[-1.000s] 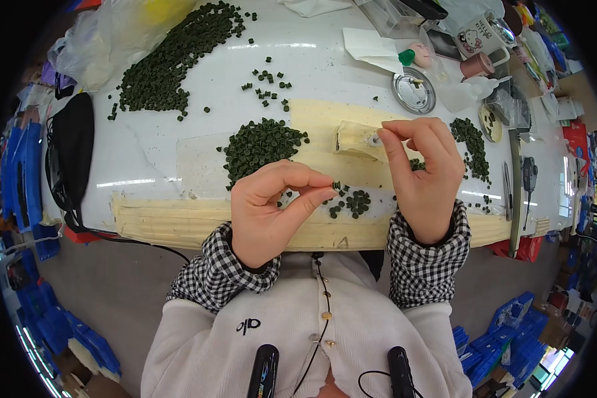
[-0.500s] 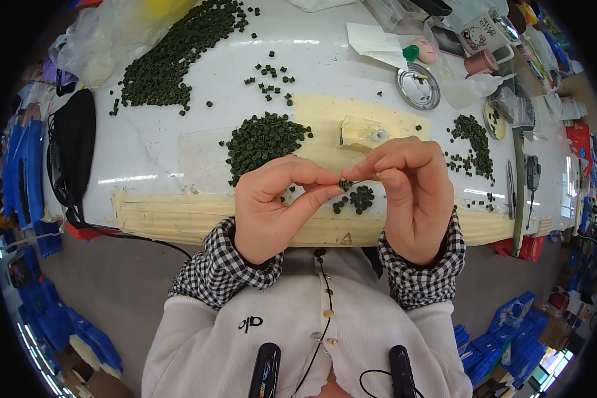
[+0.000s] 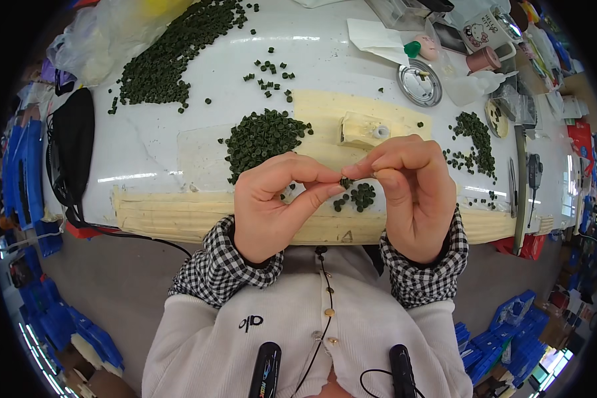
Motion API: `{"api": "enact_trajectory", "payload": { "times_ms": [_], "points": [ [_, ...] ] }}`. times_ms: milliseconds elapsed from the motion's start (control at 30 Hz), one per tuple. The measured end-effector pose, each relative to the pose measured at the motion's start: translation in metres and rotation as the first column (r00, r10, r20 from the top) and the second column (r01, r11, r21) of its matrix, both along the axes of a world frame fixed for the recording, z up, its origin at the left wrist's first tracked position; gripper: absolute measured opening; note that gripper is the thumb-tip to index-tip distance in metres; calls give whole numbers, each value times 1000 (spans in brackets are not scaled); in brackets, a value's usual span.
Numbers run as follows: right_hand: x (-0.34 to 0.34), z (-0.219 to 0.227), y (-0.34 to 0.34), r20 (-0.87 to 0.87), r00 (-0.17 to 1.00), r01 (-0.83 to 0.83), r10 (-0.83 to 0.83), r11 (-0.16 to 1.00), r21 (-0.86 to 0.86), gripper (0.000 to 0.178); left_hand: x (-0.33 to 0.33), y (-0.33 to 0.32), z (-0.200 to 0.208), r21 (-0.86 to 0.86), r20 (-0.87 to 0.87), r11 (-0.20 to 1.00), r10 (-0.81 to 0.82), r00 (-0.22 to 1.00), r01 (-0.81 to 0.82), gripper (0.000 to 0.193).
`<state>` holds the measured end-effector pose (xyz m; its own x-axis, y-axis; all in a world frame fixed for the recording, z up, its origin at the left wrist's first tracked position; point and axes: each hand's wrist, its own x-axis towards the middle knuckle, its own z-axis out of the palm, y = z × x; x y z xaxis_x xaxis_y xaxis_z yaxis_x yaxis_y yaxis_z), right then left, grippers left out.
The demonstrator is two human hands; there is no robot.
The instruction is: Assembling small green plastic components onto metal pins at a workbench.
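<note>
Over the near edge of the table, my left hand (image 3: 270,209) pinches a small dark green spool-shaped piece (image 3: 345,182) between thumb and forefinger. My right hand (image 3: 420,202) is closed, its fingertips meeting that piece from the right; a thin dark sliver shows between them, too small to name. Just below the fingertips lies a small cluster of similar green pieces (image 3: 363,197). A larger heap of them (image 3: 262,140) sits behind my left hand. Beyond my right hand stands a tape-wrapped block (image 3: 356,131) with a white round fitting (image 3: 381,131).
A big green heap (image 3: 159,76) lies far left beside a clear plastic bag (image 3: 106,46); another heap (image 3: 474,142) is at right. A round metal lid (image 3: 419,84), a squeeze bottle (image 3: 467,91), a mug (image 3: 482,34) and tweezers (image 3: 512,189) lie around. A black cloth item (image 3: 73,152) rests at left.
My right hand has shifted very slightly, its fingertips still at the green piece. My left hand holds nearly the same place and pinch.
</note>
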<state>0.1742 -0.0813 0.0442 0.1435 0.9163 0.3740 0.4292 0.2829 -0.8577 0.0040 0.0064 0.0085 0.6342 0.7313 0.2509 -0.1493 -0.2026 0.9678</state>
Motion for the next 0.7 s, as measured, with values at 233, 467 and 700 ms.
{"api": "enact_trajectory", "payload": {
  "times_ms": [233, 467, 700],
  "points": [
    [7, -6, 9, 36, 912, 399, -409, 903, 158, 8, 0, -1, -1, -14, -6, 1000, 9, 1000, -10, 12],
    [17, -11, 20, 471, 745, 431, -471, 880, 199, 10, 0, 0, 0, -15, -8, 1000, 1, 1000, -1, 13],
    [7, -5, 6, 459, 758, 454, -464, 880, 140, 22, -1, -1, -1, -28, -2, 999, 32, 999, -32, 13]
  ]
}}
